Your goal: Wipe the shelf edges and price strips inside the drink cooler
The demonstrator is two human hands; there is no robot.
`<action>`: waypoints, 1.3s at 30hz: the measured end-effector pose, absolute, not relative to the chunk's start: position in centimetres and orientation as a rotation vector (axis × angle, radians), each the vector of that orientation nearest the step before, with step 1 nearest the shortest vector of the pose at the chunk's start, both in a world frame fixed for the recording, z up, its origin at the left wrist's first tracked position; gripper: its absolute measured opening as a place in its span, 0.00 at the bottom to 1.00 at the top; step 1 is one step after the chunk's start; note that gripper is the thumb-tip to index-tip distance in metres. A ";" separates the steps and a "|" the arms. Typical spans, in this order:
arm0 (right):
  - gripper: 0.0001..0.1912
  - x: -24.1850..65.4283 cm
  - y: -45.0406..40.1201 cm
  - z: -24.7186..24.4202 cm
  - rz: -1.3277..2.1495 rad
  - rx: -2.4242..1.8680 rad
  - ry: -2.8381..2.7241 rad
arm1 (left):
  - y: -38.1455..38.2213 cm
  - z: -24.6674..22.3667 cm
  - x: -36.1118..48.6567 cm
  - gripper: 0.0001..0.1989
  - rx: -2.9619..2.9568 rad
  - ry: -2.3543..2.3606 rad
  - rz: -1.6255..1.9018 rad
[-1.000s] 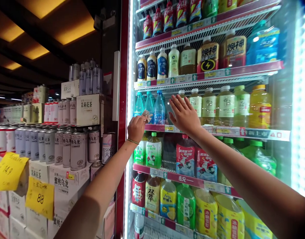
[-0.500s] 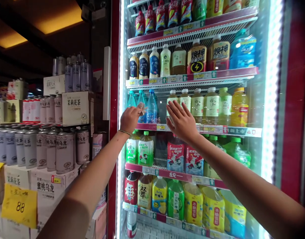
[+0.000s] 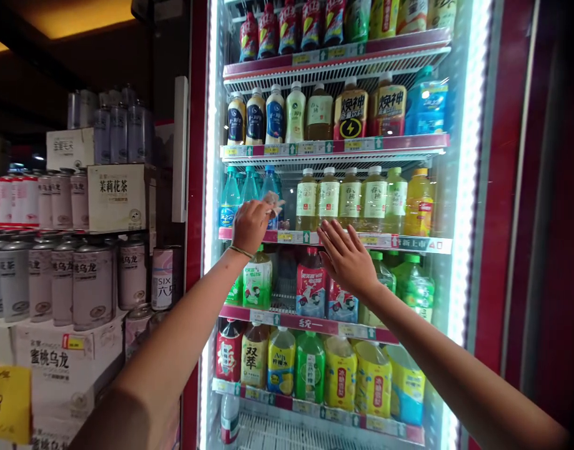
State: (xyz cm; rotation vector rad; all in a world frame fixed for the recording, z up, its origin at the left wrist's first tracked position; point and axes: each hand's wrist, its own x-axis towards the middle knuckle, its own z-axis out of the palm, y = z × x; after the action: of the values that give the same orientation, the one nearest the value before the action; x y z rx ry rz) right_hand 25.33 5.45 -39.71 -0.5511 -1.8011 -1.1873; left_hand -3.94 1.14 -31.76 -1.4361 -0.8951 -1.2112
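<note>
In the head view, my left hand (image 3: 250, 226) is closed on a crumpled whitish cloth or tissue (image 3: 273, 205), in front of the blue bottles (image 3: 269, 181) on the middle shelf. To its right, my right hand (image 3: 346, 257) is held flat, fingers spread a little and pointing up-left, holding nothing. It lies over the shelf's price strip (image 3: 287, 237), just below the pale-labelled tea bottles (image 3: 328, 194) and above the red-and-blue cartoned drinks (image 3: 310, 290). Whether either hand touches a glass pane cannot be made out.
A lit drinks cooler (image 3: 336, 147) with several stocked shelves fills the middle. Left of its red frame stand stacked grey cans (image 3: 94, 284) and white boxes (image 3: 122, 199), with a yellow price sign (image 3: 9, 403) at the lower left.
The view has shifted, so the cooler appears further left. My right hand has moved down from the tea bottles to the shelf strip. My left hand still grips the cloth and sits slightly lower.
</note>
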 end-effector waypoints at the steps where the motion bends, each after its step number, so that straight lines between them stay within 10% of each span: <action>1: 0.43 25.3 5.5 -39.8 -1.185 -0.559 -1.803 | 1.1 -31.9 -3.6 0.07 -1.500 -0.870 -1.148; 39: 0.24 32.1 6.6 -41.4 -1.284 -0.213 -1.857 | 2.8 -30.9 4.3 0.08 -1.574 -0.752 -1.054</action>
State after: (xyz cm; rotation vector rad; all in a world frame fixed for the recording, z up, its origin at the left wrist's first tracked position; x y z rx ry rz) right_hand 32.09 6.64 -41.38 -0.2129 -1.8568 -1.2842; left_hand 4.35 2.76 -30.93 -1.5736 -0.7519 -1.0542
